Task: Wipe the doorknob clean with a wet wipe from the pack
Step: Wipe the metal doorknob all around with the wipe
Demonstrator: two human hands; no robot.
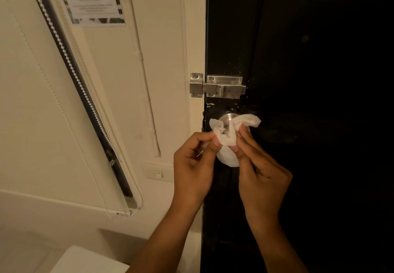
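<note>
Left hand [193, 166] and right hand [261, 173] are pinching a crumpled white wipe [229, 132] at centre frame, against the round brushed-metal knob [229, 117] on a black door [309, 59].

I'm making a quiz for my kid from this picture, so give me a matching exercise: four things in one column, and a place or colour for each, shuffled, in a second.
Things:
1. wipe
2. bolt
3. switch
4. door

Descriptions:
A. black
B. on the wall, left of the left hand
C. white, pinched by both hands, the right hand too, in front of the knob
D. silver, above the knob

Pairs: 1-C, 2-D, 3-B, 4-A
</note>
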